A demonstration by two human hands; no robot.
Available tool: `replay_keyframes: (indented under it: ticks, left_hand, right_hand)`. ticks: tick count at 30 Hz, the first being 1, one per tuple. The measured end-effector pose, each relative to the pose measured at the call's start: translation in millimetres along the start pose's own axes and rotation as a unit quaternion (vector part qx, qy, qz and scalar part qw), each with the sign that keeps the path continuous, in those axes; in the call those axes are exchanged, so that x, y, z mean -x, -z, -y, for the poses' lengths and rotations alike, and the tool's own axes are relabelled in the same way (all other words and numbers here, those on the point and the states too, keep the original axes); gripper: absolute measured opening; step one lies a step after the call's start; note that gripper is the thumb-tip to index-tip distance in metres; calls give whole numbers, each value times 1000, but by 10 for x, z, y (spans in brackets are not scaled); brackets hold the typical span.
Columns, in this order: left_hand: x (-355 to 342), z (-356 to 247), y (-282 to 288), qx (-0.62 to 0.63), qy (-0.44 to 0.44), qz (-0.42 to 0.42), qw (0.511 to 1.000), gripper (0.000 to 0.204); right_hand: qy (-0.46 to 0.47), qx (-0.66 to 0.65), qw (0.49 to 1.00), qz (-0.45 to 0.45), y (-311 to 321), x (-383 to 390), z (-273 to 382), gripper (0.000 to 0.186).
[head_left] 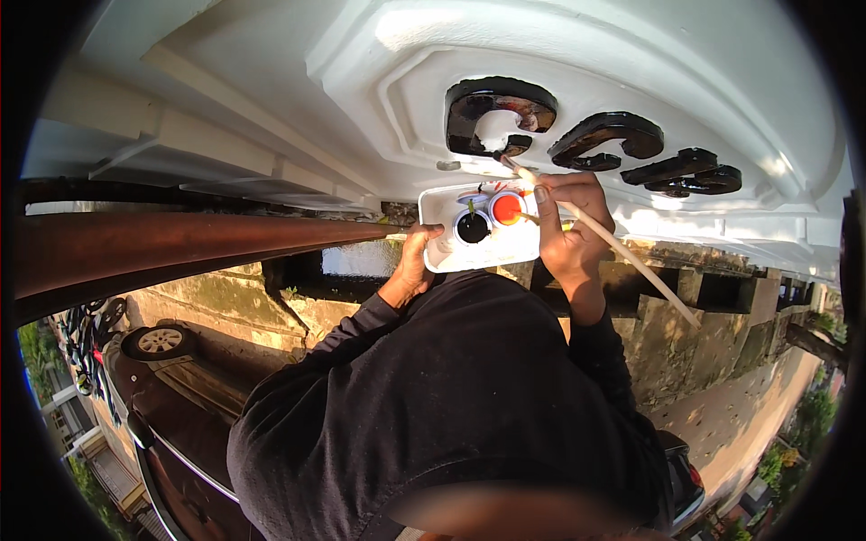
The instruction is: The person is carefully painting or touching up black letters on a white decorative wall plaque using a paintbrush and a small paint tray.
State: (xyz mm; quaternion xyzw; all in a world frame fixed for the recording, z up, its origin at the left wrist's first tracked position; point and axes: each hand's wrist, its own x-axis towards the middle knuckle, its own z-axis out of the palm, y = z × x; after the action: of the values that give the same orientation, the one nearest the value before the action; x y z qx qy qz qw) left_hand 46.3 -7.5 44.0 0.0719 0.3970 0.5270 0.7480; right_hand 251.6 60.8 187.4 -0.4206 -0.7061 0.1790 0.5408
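My right hand (577, 230) pinches a long-handled paintbrush (622, 251). The brush tip meets the lower edge of a glossy black raised letter (465, 122) on the white wall panel. My left hand (415, 263) grips the left side of a white plastic tray (437, 203). In the tray stand a pot of black paint (471, 227) and a pot of red-orange paint (508, 209). A thin stick reaches from the red-orange pot toward my right hand; its other end is hidden there. Further right are more black raised letters (622, 140).
A reddish-brown pipe (198, 252) runs in from the left, ending near my left hand. Below lie a mossy concrete ledge (207, 302) and a dark parked car (180, 388). Another vehicle (681, 473) shows at lower right. White mouldings (225, 117) project at upper left.
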Motion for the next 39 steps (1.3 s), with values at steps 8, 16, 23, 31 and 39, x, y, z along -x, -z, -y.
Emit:
replay_keyframes:
  ticks: [8,16,23,31,39]
  left_hand:
    - [-91,8,-10,2,12,43,999,56]
    - [-90,43,29,-4,10,34,999,57]
    - [-118,84,105,-29,-2,25,999,66]
    - [-44,4,-30,-19,-13,17,1000,68]
    - [-94,36,-9,-7,-12,0,1000,63]
  right_hand:
    - [-100,-133,981,103,265,214,248,22]
    - [-87,-70,976,186,222,295,211,20]
    - [-150,-142,976,69,290,331,166,20]
    - [-275,-217,937,-6,325,524,-58,24]
    - [-356,-233,902,-72,341,652,-96,16]
